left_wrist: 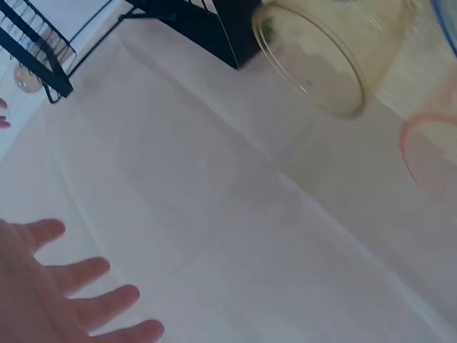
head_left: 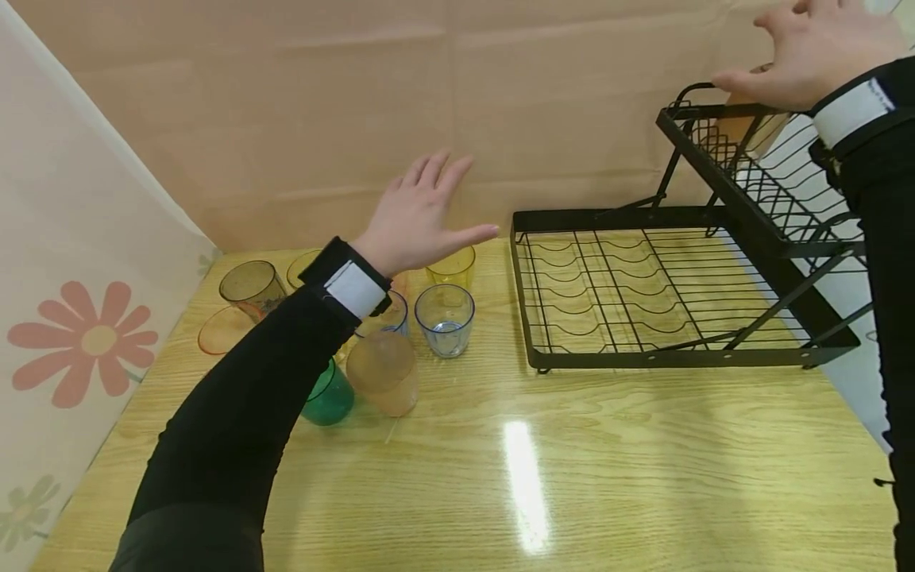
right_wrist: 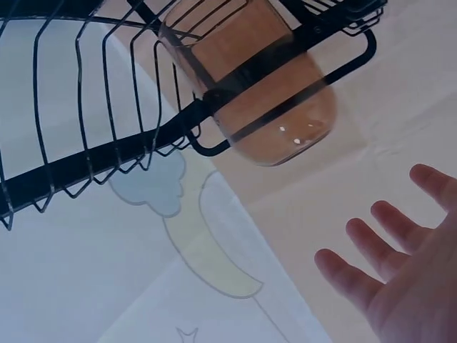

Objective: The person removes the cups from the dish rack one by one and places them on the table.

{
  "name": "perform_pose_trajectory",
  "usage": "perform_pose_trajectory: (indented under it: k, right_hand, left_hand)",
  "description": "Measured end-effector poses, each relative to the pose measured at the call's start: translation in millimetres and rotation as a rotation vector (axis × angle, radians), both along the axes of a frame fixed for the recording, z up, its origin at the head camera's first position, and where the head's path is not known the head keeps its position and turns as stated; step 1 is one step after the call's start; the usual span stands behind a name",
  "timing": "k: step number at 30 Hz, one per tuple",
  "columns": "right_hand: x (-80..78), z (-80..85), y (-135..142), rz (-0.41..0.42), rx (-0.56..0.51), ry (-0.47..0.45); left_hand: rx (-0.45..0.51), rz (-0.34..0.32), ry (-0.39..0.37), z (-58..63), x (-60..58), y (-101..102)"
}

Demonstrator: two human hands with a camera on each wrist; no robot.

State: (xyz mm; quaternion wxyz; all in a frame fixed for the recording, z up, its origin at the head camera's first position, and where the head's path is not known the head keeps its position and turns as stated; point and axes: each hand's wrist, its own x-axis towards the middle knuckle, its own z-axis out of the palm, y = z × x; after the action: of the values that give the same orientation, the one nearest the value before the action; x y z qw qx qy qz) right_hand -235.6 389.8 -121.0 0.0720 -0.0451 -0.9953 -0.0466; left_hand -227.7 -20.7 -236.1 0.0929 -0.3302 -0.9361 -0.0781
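My left hand (head_left: 422, 214), fingers straight and thumb apart, hovers over the cluster of glasses and holds nothing. Just below it are a yellow glass (head_left: 455, 270) and a blue-rimmed clear glass (head_left: 445, 330). Nearer me stand a peach glass (head_left: 389, 385) and a green glass (head_left: 332, 401), the latter partly behind my sleeve. My right hand (head_left: 832, 52) is raised with spread fingers by the black dish rack's upper tier (head_left: 729, 191). An orange-tinted glass (right_wrist: 293, 125) sits tilted in that tier; in the right wrist view my fingers are apart from it.
The rack's lower tier (head_left: 525, 298) rests on the wooden table (head_left: 608, 469), with only wire slots visible in it. A smoky brown glass (head_left: 253, 287) and an orange-rimmed one (head_left: 223, 332) stand back left. Cloth (head_left: 322, 103) hangs behind; flower-print cloth (head_left: 43, 199) covers the left side.
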Motion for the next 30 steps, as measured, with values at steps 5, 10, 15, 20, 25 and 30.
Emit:
perform_pose_trajectory:
  k: [5, 10, 15, 20, 25, 30]
  right_hand:
    - [0.1, -1.3, 8.4, -0.034, 0.026, -0.034]
    - [-2.8, -5.2, 17.4, -0.066, 0.008, -0.065]
    - [-5.0, -8.8, 24.3, -0.078, -0.022, -0.090]
    - [-8.3, -11.2, 26.5, -0.082, -0.055, -0.106]
    - [-11.3, -15.6, 24.2, -0.079, -0.079, -0.117]
    - [-14.5, -18.1, 22.3, -0.055, -0.134, -0.147]
  left_hand:
    - [-0.004, 0.036, -0.028, -3.6, 4.7, 22.9]
    - [-0.022, 0.035, -0.045, -6.8, 12.2, 41.6]
    - [-0.007, 0.027, -0.056, -10.0, 18.8, 56.5]
    - [0.034, 0.025, -0.084, -14.0, 24.0, 68.1]
    - [0.054, 0.012, -0.121, -17.1, 29.8, 75.6]
    - [0.063, 0.011, -0.147, -19.1, 33.1, 78.6]
